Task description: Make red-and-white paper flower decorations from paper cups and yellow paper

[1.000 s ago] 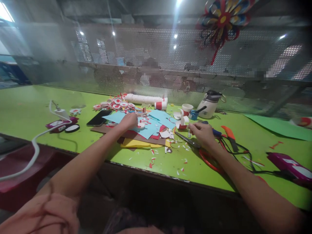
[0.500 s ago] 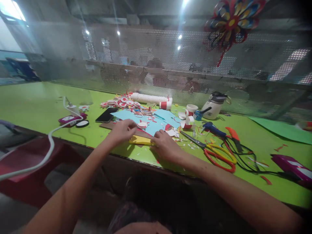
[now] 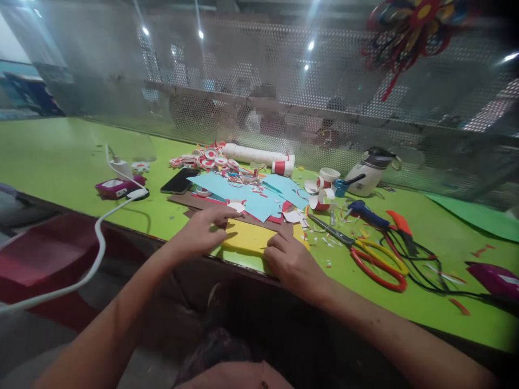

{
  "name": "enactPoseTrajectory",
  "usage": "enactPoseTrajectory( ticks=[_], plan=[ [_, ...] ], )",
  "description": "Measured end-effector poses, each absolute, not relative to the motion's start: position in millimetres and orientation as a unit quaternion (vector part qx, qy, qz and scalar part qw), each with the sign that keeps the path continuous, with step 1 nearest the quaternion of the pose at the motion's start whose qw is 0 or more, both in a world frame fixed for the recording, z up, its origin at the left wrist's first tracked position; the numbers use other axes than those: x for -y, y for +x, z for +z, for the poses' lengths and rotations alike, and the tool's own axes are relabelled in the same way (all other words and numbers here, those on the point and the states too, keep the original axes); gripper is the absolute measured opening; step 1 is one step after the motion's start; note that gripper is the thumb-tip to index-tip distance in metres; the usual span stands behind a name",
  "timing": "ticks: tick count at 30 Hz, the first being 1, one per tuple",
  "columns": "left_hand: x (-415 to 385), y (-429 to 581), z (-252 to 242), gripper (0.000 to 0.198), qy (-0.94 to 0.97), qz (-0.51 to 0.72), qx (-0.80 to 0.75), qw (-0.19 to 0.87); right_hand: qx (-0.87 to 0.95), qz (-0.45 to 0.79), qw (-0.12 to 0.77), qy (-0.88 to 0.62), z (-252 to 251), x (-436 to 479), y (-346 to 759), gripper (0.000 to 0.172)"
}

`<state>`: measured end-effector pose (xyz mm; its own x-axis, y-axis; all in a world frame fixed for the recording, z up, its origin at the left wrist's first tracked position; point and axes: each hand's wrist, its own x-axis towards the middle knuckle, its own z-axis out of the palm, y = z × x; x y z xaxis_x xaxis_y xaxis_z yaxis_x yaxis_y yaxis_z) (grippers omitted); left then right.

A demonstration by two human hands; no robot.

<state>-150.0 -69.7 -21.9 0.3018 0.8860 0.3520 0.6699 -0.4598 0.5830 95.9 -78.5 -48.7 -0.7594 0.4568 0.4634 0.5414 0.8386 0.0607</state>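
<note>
A yellow sheet of paper (image 3: 247, 237) lies at the near edge of the green table (image 3: 60, 162), partly under a brown sheet and light-blue sheets (image 3: 247, 197). My left hand (image 3: 200, 232) rests on the yellow sheet's left end, fingers stretched flat toward it. My right hand (image 3: 290, 262) presses its fingertips on the sheet's right end, thumb tucked at the table edge; whether it pinches the sheet is hard to tell.
Red-handled scissors (image 3: 365, 254), a blue glue gun (image 3: 367, 212), an orange knife (image 3: 399, 221) and black cables lie to the right. A phone (image 3: 178, 181), red-white paper discs (image 3: 206, 159), a white roll (image 3: 259, 154), a white jug (image 3: 368, 173) and a white cable (image 3: 97, 237) surround the papers.
My right hand left the scissors area and came left to the yellow sheet. My left hand drew back from the blue paper. The yellow sheet now shows further out toward me.
</note>
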Motion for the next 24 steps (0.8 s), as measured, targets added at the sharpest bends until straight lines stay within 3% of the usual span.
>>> enactPoseTrajectory(
  ticks=[4,12,20,24],
  plan=[
    [43,-144,-23,0.034,0.778,0.309,-0.511,0.195,0.922,-0.046,0.248,-0.294,-50,92,105,0.023],
    [8,-136,-20,0.030,0.809,0.279,-0.506,0.110,0.904,0.011,0.291,-0.313,-55,113,109,0.021],
    [89,-140,-25,0.024,0.773,0.445,-0.443,0.092,0.880,0.033,0.316,-0.352,-57,139,115,0.019],
    [136,-133,-51,0.039,0.829,0.386,-0.389,0.113,0.868,0.021,0.345,-0.356,-66,145,117,0.025]
  ],
)
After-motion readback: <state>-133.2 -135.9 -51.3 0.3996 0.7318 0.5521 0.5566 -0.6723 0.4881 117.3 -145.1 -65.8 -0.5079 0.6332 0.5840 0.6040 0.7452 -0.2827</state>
